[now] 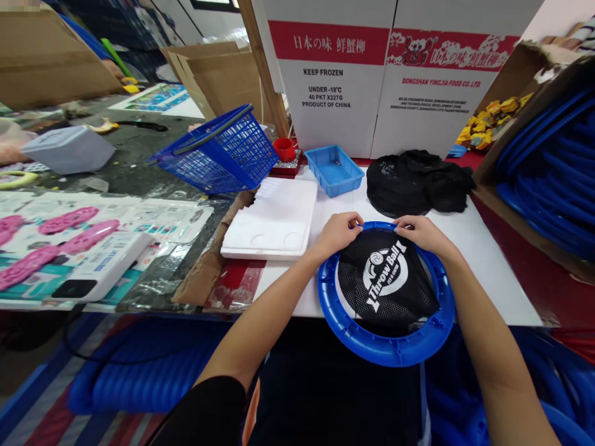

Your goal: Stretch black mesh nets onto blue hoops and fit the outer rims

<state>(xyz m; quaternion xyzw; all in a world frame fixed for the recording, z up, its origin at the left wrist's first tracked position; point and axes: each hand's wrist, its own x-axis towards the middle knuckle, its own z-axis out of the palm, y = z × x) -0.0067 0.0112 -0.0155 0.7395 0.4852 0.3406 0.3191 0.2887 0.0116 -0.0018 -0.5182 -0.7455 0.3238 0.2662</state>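
A blue plastic ring (388,353) lies partly on the white board and juts over the table's front edge towards me. Inside it is a black mesh net (357,266) with white "Throw Ball" lettering. My left hand (341,232) pinches the far rim of the ring and the net's edge, a little left of the middle. Close by on the same rim, my right hand (421,234) is pinched the same way. Along the far side the net meets the ring; at the lower right it hangs loose inside. The fingertips cover what exactly lies between them.
Black nets (413,183) are heaped behind the ring, beside a light blue tray (334,170). White foam (279,217) and a blue basket (223,152) stand left. At right, a carton holds blue rings (553,179). A co-worker's hand (114,69) shows at the far left.
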